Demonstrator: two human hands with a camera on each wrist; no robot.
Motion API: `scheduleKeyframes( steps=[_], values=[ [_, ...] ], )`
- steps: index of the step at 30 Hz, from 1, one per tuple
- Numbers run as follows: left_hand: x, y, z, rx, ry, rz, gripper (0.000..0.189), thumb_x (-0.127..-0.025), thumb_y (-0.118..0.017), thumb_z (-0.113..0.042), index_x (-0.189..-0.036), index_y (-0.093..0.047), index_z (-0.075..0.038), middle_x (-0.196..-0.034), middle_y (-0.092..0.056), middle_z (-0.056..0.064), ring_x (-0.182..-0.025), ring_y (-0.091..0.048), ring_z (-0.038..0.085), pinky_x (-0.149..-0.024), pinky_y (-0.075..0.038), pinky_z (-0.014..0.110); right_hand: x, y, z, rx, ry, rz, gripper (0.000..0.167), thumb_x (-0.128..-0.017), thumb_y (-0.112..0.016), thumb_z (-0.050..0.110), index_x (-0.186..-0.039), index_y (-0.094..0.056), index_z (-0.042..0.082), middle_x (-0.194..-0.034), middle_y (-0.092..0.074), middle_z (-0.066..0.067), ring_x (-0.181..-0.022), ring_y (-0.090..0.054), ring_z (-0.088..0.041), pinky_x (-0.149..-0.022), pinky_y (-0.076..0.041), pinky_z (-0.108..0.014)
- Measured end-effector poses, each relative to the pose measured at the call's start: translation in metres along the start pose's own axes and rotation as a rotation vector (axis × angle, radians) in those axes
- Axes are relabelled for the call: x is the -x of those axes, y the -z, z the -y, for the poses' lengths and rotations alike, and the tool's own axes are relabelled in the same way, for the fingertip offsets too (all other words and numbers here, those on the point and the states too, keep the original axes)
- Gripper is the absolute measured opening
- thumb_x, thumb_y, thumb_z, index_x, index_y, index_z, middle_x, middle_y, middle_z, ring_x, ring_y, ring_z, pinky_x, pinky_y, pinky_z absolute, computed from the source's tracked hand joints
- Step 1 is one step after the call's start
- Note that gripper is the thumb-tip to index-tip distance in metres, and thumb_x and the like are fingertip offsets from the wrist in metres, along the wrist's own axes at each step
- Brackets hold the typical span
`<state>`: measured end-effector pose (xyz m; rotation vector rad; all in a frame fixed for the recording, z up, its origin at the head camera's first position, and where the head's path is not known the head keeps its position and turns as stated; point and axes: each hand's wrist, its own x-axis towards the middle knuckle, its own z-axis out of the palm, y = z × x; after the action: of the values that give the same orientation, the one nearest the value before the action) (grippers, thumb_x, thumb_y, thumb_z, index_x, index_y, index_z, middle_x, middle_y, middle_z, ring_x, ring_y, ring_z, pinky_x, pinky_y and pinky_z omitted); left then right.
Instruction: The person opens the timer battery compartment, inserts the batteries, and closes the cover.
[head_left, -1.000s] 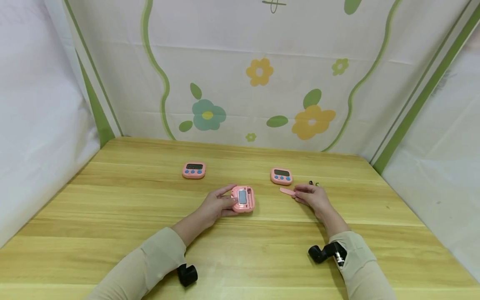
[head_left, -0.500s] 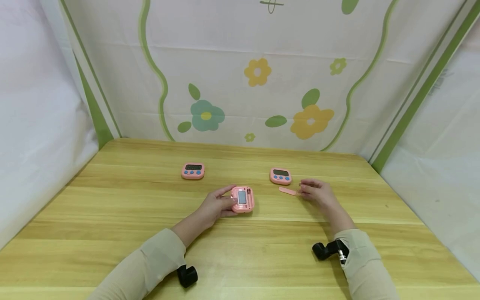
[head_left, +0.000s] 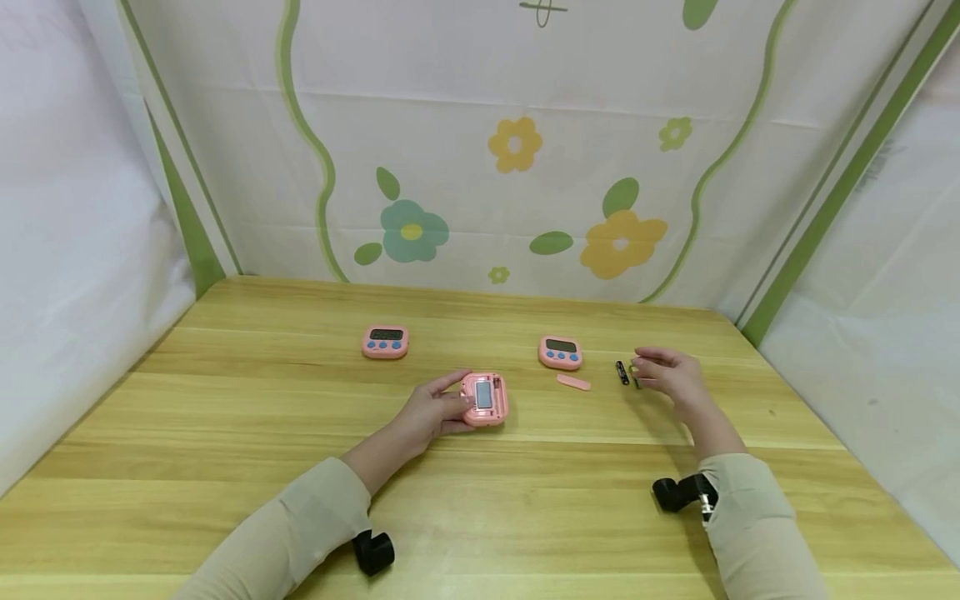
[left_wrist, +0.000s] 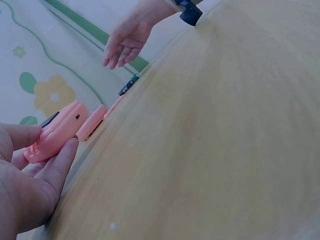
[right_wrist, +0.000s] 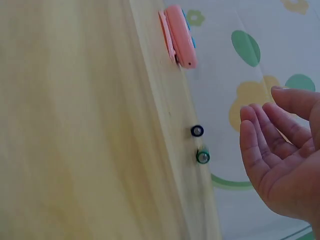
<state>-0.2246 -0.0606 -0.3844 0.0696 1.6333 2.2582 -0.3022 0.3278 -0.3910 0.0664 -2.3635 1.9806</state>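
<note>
My left hand [head_left: 429,413] holds a pink digital timer [head_left: 496,406] between thumb and fingers, its back turned up and its battery slot uncovered. The same timer [left_wrist: 62,131] is seen side-on in the left wrist view. My right hand [head_left: 672,377] hovers over two small batteries, a black one [head_left: 622,372] and a green one [head_left: 635,377], partly covered by the fingers in the head view. In the right wrist view the hand [right_wrist: 287,155] has loosely bent fingers with nothing between them, apart from the black battery [right_wrist: 197,131] and green battery [right_wrist: 202,156].
A pink battery cover [head_left: 573,382] lies on the wooden table [head_left: 480,517] in front of a second pink timer [head_left: 561,353] with blue buttons. Another such timer [head_left: 386,342] lies further left. A printed cloth [head_left: 465,150] hangs behind the table.
My right hand has let go of the battery cover, left it on the table and moved right to above the batteries. The left hand keeps holding its timer in place.
</note>
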Motion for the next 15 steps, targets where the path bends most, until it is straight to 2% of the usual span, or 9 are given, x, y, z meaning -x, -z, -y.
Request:
scheduleKeyframes(
  steps=[2,5,8,12,15],
  values=[
    [0.000,0.000,0.000,-0.001,-0.001,0.001,0.054,-0.082,-0.054,0.003,-0.132,-0.035,-0.007,-0.094,-0.057,0.019,-0.074,-0.060,0.024,-0.069,-0.050,0.037,0.003,0.004,0.003,0.033,0.010,0.004,0.055,-0.075,-0.067,0.025,-0.116,-0.048,-0.007,-0.094,-0.059,-0.003,-0.082,-0.058,-0.016,-0.069,-0.050,-0.025],
    [0.000,-0.001,0.000,-0.004,0.001,0.001,0.054,-0.082,-0.054,0.003,-0.132,-0.036,-0.007,-0.094,-0.057,0.019,-0.074,-0.060,0.024,-0.069,-0.050,0.037,0.010,0.005,0.014,0.060,-0.013,-0.021,0.045,-0.076,-0.067,0.023,-0.112,-0.055,-0.001,-0.093,-0.059,0.000,-0.084,-0.057,-0.015,-0.070,-0.049,-0.024],
    [-0.001,-0.001,0.000,-0.008,0.004,-0.002,0.054,-0.082,-0.054,0.002,-0.131,-0.036,-0.007,-0.094,-0.057,0.019,-0.074,-0.059,0.023,-0.069,-0.050,0.037,0.017,0.003,0.025,0.110,-0.035,-0.033,0.041,-0.078,-0.065,0.021,-0.111,-0.055,0.000,-0.095,-0.058,0.001,-0.084,-0.055,-0.011,-0.074,-0.047,-0.024],
    [-0.001,-0.001,0.000,-0.009,0.004,-0.007,0.054,-0.082,-0.054,0.003,-0.131,-0.037,-0.008,-0.093,-0.057,0.019,-0.074,-0.059,0.023,-0.069,-0.050,0.037,0.024,0.000,0.037,0.206,-0.036,0.004,0.049,-0.083,-0.058,0.020,-0.120,-0.043,-0.009,-0.103,-0.054,-0.005,-0.084,-0.052,-0.004,-0.080,-0.045,-0.028],
    [-0.001,0.000,0.001,-0.004,0.003,-0.011,0.054,-0.081,-0.054,0.003,-0.131,-0.037,-0.008,-0.093,-0.057,0.019,-0.074,-0.060,0.024,-0.069,-0.050,0.038,0.024,0.000,0.037,0.255,-0.065,0.021,0.051,-0.084,-0.057,0.018,-0.122,-0.039,-0.010,-0.107,-0.053,-0.011,-0.084,-0.051,-0.005,-0.080,-0.044,-0.029]
  ],
)
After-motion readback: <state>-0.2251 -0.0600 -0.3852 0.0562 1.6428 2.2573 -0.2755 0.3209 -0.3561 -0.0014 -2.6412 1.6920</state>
